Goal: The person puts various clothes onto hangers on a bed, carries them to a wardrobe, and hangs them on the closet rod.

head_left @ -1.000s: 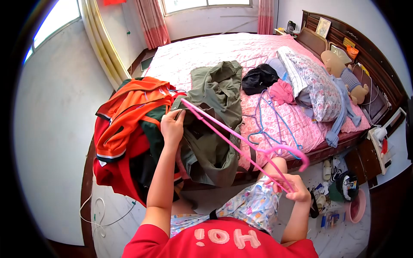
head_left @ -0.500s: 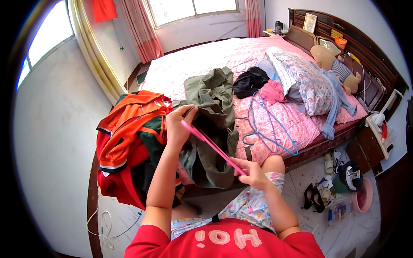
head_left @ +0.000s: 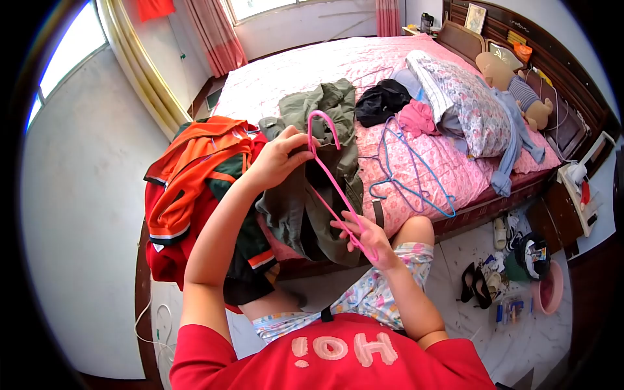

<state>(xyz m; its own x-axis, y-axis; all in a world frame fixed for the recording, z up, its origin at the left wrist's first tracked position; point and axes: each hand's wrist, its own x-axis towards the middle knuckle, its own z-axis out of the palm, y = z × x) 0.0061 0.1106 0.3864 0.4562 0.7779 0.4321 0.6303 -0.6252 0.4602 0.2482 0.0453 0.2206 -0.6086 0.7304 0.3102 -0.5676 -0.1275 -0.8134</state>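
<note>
A pink clothes hanger (head_left: 339,190) is held up in front of me, slanting, with its hook at the upper end. My left hand (head_left: 283,158) pinches it just below the hook. My right hand (head_left: 368,240) grips its lower end, some fingers spread along the bar. Right behind the hanger, an olive-green garment (head_left: 323,107) lies over the bed and hangs down past its edge. To the left of my left hand is a heap of clothes with an orange jacket (head_left: 198,156) on top.
On the pink bedspread (head_left: 286,62) lie blue and purple hangers (head_left: 411,172), a black cloth (head_left: 382,102), a pink cloth (head_left: 418,118) and a flowered pillow (head_left: 465,114). Black heeled shoes (head_left: 474,286) and a pink basin (head_left: 549,292) are on the floor at right.
The pink hanger has turned so that its hook now points up and its two bars show apart. My left hand has shifted slightly up; the right hand's fingers have loosened and spread.
</note>
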